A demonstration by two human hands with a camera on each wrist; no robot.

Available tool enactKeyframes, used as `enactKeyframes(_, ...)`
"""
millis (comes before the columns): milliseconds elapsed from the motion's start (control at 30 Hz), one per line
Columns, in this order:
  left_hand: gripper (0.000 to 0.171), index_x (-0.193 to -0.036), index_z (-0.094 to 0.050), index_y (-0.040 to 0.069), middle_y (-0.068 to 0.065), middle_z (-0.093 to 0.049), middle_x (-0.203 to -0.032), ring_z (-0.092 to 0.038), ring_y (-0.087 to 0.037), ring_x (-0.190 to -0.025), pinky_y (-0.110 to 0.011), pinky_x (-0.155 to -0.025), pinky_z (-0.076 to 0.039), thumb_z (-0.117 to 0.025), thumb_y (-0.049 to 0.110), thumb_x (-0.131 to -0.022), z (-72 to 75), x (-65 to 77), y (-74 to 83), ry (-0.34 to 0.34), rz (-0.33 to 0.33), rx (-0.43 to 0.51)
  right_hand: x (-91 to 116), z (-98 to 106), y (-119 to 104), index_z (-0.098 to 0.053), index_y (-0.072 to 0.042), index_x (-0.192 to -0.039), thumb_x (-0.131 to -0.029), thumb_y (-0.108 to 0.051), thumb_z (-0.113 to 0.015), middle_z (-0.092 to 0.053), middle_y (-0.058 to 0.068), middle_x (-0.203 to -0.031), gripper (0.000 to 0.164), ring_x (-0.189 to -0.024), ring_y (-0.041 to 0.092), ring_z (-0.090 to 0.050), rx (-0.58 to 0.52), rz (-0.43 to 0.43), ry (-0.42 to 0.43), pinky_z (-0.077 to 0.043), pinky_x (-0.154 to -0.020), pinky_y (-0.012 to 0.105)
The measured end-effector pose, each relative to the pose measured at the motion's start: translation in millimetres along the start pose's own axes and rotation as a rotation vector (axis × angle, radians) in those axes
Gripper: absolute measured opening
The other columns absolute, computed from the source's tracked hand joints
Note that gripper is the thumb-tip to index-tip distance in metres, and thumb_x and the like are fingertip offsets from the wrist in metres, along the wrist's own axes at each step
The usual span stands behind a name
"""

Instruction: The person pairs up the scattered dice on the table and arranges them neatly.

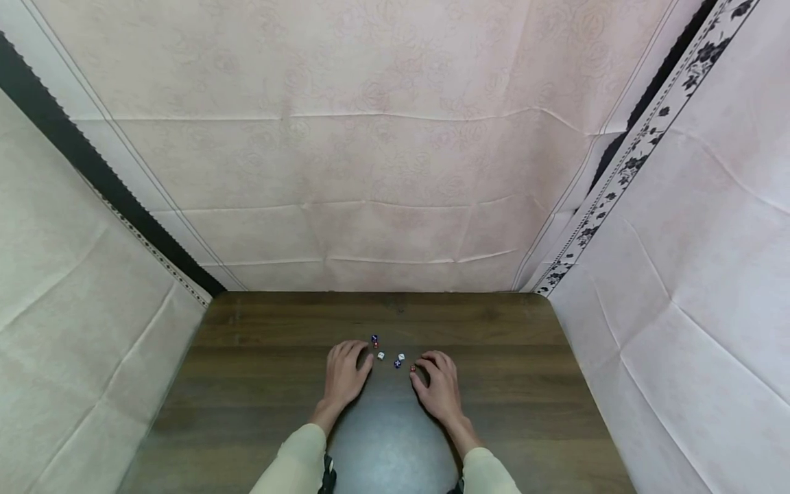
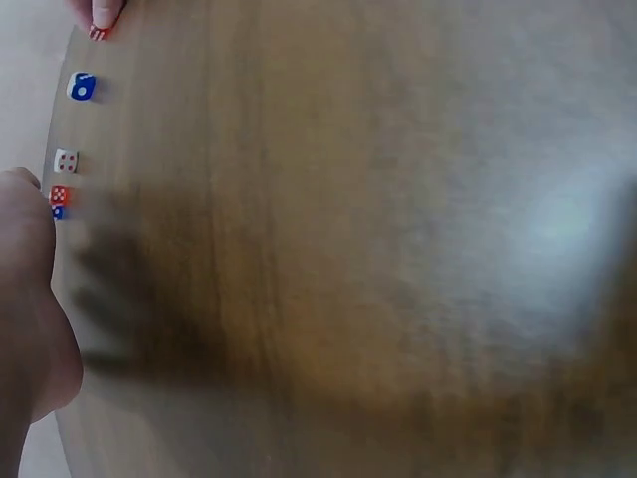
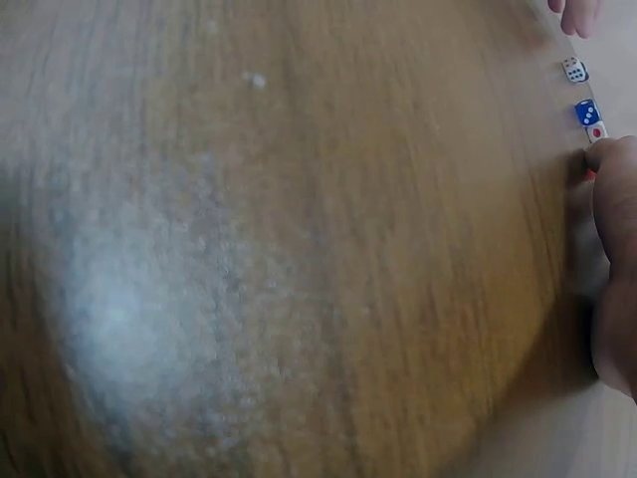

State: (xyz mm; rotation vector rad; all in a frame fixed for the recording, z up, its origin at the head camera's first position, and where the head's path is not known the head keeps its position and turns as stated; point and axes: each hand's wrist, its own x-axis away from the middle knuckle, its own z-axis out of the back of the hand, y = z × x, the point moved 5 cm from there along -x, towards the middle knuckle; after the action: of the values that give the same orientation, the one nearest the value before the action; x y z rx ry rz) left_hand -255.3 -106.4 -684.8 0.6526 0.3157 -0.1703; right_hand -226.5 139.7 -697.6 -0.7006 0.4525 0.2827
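Several small dice lie between two hands on a wooden table. My left hand (image 1: 347,376) rests at the left with relaxed fingers and nothing in its grasp. Just past its fingertips, a blue die (image 1: 374,338) sits against a red die (image 1: 376,345), with a white die (image 1: 380,355) closer to the thumb. Toward the right, another white die (image 1: 401,357) is beside a second blue die (image 1: 398,364). My right hand (image 1: 439,385) pinches another red die (image 1: 413,368) between thumb and fingertips, low at the tabletop. In the right wrist view that red die is mostly hidden by the hand.
The brown wooden table (image 1: 259,384) has rounded far corners. Pale patterned cloth (image 1: 395,165) hangs behind it, with more cloth (image 1: 691,274) along the right side and the left. A bright light reflection shows on the table's near middle.
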Motion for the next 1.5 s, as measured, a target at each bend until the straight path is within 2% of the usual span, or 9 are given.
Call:
enactKeyframes(600,0.025,-0.126,-0.083,0.008,-0.017,-0.081,-0.131,-0.068,-0.045,-0.134,-0.069,-0.124,-0.045,-0.083,0.022,-0.105,-11.1,-16.5,-6.2,-0.001,-0.005,0.014,4,-3,4,-0.086,-0.010,-0.102,-0.090,-0.012,-0.094,-0.078,0.018,-0.124,0.015,-0.125,0.044,-0.068,0.024,0.072,0.092,-0.048,-0.112,0.067)
enactKeyframes(933,0.026,-0.125,-0.084,0.010,-0.014,-0.081,-0.130,-0.069,-0.043,-0.133,-0.068,-0.123,-0.046,-0.084,0.025,-0.104,-18.2,-25.4,-6.0,-0.030,0.015,-0.016,5,-5,6,-0.086,-0.014,-0.105,-0.094,-0.016,-0.092,-0.078,0.018,-0.128,0.012,-0.127,0.044,-0.068,0.027,0.063,0.060,-0.050,-0.113,0.069)
enactKeyframes(1233,0.023,-0.120,-0.085,0.010,-0.013,-0.081,-0.128,-0.067,-0.043,-0.130,-0.069,-0.120,-0.045,-0.087,0.024,-0.101,-25.4,-30.4,-3.8,-0.016,0.004,0.015,4,-5,5,-0.086,-0.012,-0.104,-0.092,-0.014,-0.094,-0.079,0.017,-0.126,0.014,-0.126,0.044,-0.069,0.032,0.078,0.072,-0.050,-0.112,0.069)
enactKeyframes(1500,0.015,-0.110,-0.087,0.012,-0.009,-0.081,-0.123,-0.068,-0.041,-0.126,-0.068,-0.120,-0.044,-0.090,0.022,-0.098,-26.2,-31.2,-4.1,0.010,0.017,0.038,3,-6,5,-0.085,-0.013,-0.103,-0.091,-0.014,-0.094,-0.079,0.017,-0.125,0.015,-0.125,0.043,-0.069,0.054,0.097,0.087,-0.051,-0.111,0.067)
